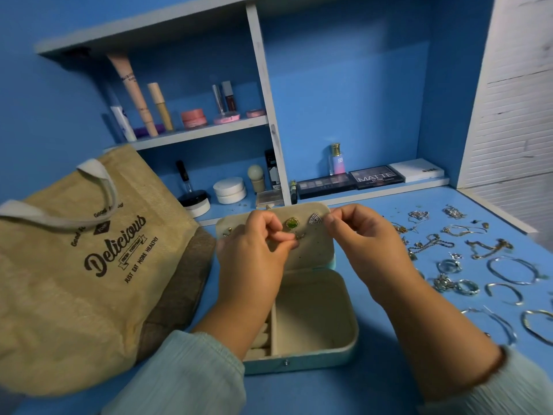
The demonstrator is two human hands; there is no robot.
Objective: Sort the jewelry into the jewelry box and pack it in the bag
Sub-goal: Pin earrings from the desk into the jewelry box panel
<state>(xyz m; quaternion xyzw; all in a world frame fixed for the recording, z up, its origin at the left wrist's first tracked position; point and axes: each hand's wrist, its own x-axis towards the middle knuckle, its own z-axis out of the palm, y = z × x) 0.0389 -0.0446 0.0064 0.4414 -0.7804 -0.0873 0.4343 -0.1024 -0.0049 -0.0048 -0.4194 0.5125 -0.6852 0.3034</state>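
Single head-worn wide-angle view, looking forward and down over a blue desk top.

The camera sits close above the person's two forearms, which enter from the bottom edge. It faces the white-shelved blue back wall unit; straight shelf edges bow towards the frame borders. There is no second view to share the scene.

Open cream jewelry box; jute bag leftward

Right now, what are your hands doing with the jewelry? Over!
Left hand pinching a small earring at the open jewelry box lid. Right hand gripping the lid's edge. Most jewelry unsorted on the table, bag waiting. Nothing in the way.
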